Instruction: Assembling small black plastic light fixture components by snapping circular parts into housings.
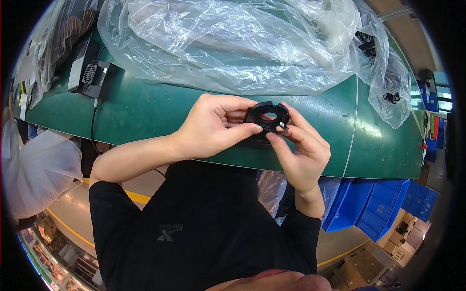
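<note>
Between my two hands, above the near part of the green table, is a black ring-shaped plastic part (265, 106) with a round hole in its middle. My left hand (218, 123) grips its left side, thumb on the near face and fingers behind. On the other side, my right hand (303, 145) closes on the right edge, with the thumb at the lower rim. A small pale, shiny spot shows on the part beside the right fingers; what it is cannot be made out. Fingers cover much of the part's sides.
A large clear plastic bag (233, 48) spreads along the table's far side. Another bag (388, 92) at the right holds black parts. A black device (99, 77) with a cable stands at the left on the green table (145, 106). Blue bins (381, 208) sit below the right edge.
</note>
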Tool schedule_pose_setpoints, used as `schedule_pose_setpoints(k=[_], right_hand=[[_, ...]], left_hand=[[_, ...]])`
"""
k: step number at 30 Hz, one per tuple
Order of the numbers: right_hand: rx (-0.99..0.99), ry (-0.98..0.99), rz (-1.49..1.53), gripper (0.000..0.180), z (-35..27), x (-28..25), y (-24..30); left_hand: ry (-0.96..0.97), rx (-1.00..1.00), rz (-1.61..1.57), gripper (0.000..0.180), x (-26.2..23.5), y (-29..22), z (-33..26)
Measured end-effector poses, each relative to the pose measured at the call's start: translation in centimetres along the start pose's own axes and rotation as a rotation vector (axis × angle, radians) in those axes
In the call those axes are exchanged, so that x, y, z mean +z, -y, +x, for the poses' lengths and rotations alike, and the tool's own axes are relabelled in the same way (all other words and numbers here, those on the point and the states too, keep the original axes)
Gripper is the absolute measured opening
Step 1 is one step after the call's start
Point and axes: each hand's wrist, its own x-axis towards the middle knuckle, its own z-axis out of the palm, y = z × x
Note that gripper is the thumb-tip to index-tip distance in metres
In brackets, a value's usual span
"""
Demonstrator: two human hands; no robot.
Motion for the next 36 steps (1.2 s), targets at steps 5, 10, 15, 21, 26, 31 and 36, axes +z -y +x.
schedule_pose_setpoints(k=[5, 10, 15, 21, 26, 31, 36], right_hand=[[-0.035, 0.057, -0.140, 0.018, 0.6, 0.1, 0.5], [0.017, 0.086, 0.000, 0.016, 0.3, 0.0, 0.2], [0.101, 0.073, 0.086, 0.015, 0.0, -0.3, 0.3], [0.048, 0.104, 0.029, 0.018, -0.1, -0.9, 0.7], [0.132, -0.091, 0.045, 0.019, -0.9, 0.1, 0.8], [0.041, -0.144, 0.096, 0.037, -1.5, 1.7, -0.4], [0.043, -0.064, 0.145, 0.059, -0.6, 1.8, -0.5]], left_hand=[[0.018, 0.013, 0.003, 0.031, 0.1, -0.1, -0.1], [0.025, 0.110, 0.143, 0.029, -0.1, 0.3, 0.0], [0.020, 0.208, 0.363, 0.029, 0.1, 0.1, 0.1], [0.034, 0.123, 0.190, 0.030, 0.1, 0.2, 0.1], [0.040, 0.008, 0.066, 0.030, 0.1, -0.2, 0.0], [-0.003, -0.061, -0.025, 0.030, 0.2, 0.3, 0.0], [-0.036, -0.076, -0.023, 0.031, -0.1, 0.1, 0.1]])
